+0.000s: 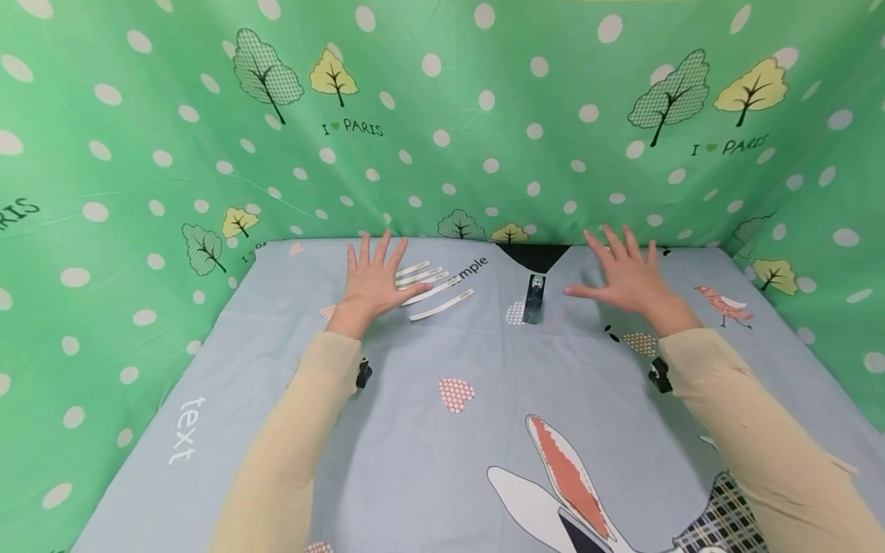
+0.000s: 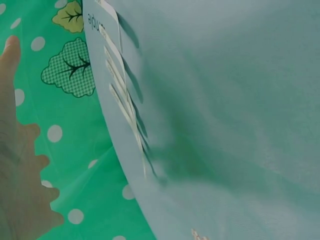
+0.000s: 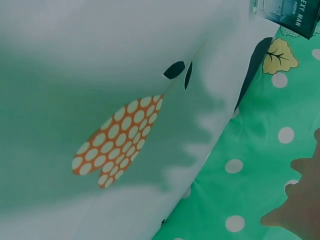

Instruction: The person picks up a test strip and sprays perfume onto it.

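Both hands hover flat over the grey-blue printed cloth [image 1: 415, 430], fingers spread and holding nothing. My left hand [image 1: 373, 280] is beside several white paper strips [image 1: 435, 290], its thumb close to them. The same strips [image 2: 125, 107] lie in a row in the left wrist view, with the left hand [image 2: 20, 185] at the frame's left edge. My right hand [image 1: 625, 276] is to the right of a small dark box [image 1: 534, 298] that stands upright between the hands. Only a corner of that box [image 3: 290, 15] and the right hand [image 3: 300, 205] show in the right wrist view.
A green polka-dot cloth [image 1: 442, 115] with tree prints walls in the table at the back and both sides. The table cloth carries prints: a rabbit [image 1: 574, 491] near me, a bird [image 1: 722, 301] at the right, dotted hearts [image 1: 455, 393] in the middle.
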`<state>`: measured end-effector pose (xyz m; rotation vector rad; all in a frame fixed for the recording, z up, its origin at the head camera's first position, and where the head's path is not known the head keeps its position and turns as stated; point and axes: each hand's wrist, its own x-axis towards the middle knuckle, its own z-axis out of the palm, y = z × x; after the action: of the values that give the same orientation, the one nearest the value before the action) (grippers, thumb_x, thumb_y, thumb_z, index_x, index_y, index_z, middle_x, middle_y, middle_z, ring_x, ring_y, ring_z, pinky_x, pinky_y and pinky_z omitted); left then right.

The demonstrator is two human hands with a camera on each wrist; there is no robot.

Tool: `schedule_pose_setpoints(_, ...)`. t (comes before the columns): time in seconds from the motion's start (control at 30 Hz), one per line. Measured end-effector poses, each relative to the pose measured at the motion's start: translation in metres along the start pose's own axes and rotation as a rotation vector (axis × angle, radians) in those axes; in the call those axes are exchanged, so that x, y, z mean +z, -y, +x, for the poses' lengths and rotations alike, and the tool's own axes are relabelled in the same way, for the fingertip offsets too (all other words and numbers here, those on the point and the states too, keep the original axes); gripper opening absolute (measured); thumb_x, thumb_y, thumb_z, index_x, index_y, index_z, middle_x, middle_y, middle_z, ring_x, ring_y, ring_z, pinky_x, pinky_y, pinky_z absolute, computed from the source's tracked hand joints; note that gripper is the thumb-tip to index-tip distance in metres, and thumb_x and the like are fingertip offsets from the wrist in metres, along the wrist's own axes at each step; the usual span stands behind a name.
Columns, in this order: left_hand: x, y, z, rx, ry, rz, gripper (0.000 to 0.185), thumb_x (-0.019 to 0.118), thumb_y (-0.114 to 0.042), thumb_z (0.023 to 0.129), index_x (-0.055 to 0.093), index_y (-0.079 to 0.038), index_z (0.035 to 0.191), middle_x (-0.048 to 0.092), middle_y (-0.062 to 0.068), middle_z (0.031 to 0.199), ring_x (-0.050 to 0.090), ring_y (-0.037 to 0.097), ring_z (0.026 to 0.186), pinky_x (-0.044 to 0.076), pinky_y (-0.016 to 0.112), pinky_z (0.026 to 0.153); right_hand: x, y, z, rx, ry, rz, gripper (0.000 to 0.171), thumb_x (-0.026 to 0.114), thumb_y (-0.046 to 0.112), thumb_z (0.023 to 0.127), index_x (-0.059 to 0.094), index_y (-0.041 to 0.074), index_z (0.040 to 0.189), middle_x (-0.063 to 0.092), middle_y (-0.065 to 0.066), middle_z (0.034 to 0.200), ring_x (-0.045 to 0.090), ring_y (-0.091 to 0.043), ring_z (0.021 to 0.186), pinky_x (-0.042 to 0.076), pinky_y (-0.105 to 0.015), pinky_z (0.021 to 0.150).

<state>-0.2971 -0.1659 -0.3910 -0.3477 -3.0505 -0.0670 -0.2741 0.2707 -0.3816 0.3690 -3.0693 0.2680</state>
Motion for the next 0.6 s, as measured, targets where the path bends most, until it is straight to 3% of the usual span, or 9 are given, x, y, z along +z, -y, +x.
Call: schedule_pose_setpoints(0.6,0.002,-0.001,-0.007,0.007,0.039,-0.019,0.106,0.037,-0.089,0.080,0.010,-0.027,0.162,0.001,0.007,0.170,-0.001,0.043,0.155,-0.006,0.065,0.123,0.011,0.010,0.003,-0.044,0.069,-0.011,0.111,0.056,0.078,0.082,0.011,0.016,0.161,0.014,-0.023,0.166,0.005,-0.052,0.151,0.011,-0.073,0.118)
